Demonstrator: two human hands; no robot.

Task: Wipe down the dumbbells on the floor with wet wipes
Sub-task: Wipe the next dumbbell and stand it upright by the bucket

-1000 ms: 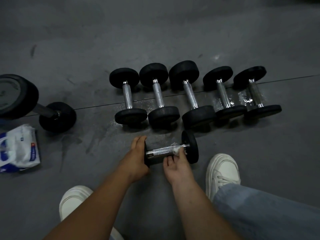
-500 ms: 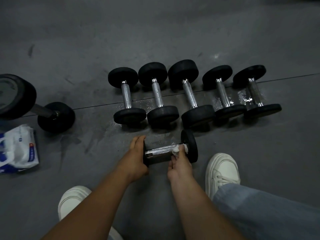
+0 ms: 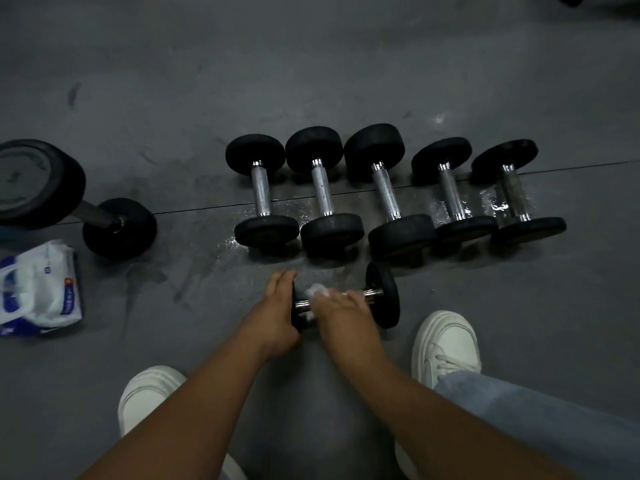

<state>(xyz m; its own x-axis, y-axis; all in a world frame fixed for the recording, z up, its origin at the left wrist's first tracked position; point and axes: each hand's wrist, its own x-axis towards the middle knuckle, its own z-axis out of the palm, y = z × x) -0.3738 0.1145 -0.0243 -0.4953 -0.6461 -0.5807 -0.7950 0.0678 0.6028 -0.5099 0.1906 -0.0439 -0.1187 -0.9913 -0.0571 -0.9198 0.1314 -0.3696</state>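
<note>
I am in the middle of the wiping step on one small dumbbell (image 3: 382, 295), which lies on the floor (image 3: 526, 306) directly under both hands. My left hand (image 3: 277, 306) clasps its left head, fingers wrapped over the rim, bracing it; my right hand (image 3: 341, 315) is curled over the chrome handle (image 3: 367, 293), grasping the wet wipe (image 3: 317, 291) against it, with a white bunch showing at the end nearest the left hand; that hand is blurred, so I cannot read the exact finger placement.

The small dumbbell's long axis runs left to right across my view, rising slightly toward the right; its free head stands on edge just right of the grip, flat face pointing right.

Just beyond the grip lies a row of five dumbbells (image 3: 384, 192), side by side, axes running away from me, crosswise to the one in hand; the floor among them glistens wet, so I judge them probably done. Well left of the grip sit the wipes pack (image 3: 38, 285) and a larger dumbbell (image 3: 117, 228).

Next, I judge, the wet wipe should travel to the bare right end of the handle, then over both heads; that calls for a firm left-hand brace against rolling, and a turn of the bar to reach its underside.
</note>
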